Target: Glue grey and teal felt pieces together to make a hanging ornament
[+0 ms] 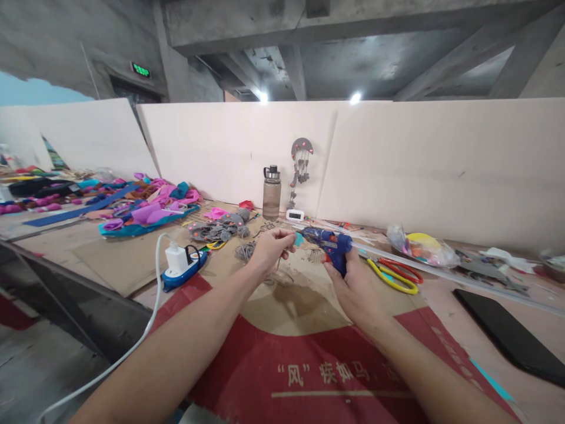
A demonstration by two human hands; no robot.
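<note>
Over the cardboard, well in front of the bottle, our right hand was closed around the glue gun, its nozzle at a small teal piece pinched in our left hand, so gluing looked unfinished, scissors nearby.

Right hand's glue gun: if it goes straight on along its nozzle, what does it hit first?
Probably the small teal piece pinched in the left hand; the blue glue gun in the right hand aims its nozzle leftward at it. Depth is unclear, so whether they already touch can't be told.
</note>
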